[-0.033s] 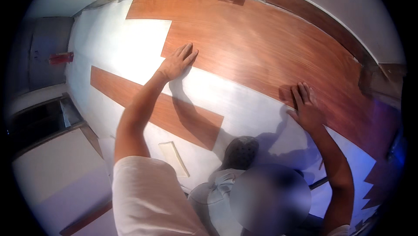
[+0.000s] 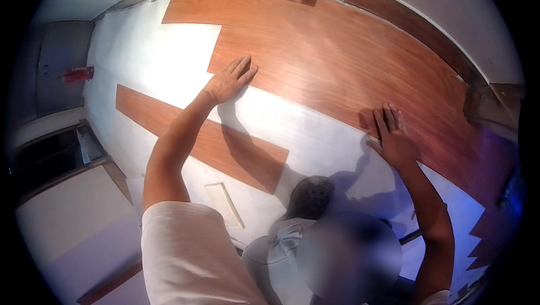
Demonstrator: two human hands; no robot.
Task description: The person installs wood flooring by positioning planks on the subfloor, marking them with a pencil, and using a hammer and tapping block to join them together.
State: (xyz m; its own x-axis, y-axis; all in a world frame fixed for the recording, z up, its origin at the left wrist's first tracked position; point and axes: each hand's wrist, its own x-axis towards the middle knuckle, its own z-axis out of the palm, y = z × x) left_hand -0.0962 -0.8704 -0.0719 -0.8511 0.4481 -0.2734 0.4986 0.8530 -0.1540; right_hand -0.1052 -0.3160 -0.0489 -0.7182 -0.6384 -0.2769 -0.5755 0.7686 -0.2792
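Observation:
Reddish-brown wood-look floor planks [image 2: 315,52] lie joined over the far part of the floor. My left hand [image 2: 229,79] rests with its fingers stretched out on the near edge of these planks, beside a stepped end. Farther right, my right hand [image 2: 395,141] lies with spread fingers over the same near edge. Neither hand grips anything. Between my arms and nearer to me, a separate plank [image 2: 256,161] lies slantwise on the white underlay [image 2: 163,57]; my left forearm covers part of it.
A cream strip [image 2: 225,205] lies on the underlay by my dark shoe [image 2: 309,197]. A red object [image 2: 77,74] stands by the grey doors at far left. A pale cabinet [image 2: 79,220] is at near left. Brown skirting [image 2: 410,29] runs along the far wall. Stepped plank ends [image 2: 486,229] show at right.
Almost nothing differs. Both hands stay on the planks' near edge, with only a very slight shift of my arms and the right fingers.

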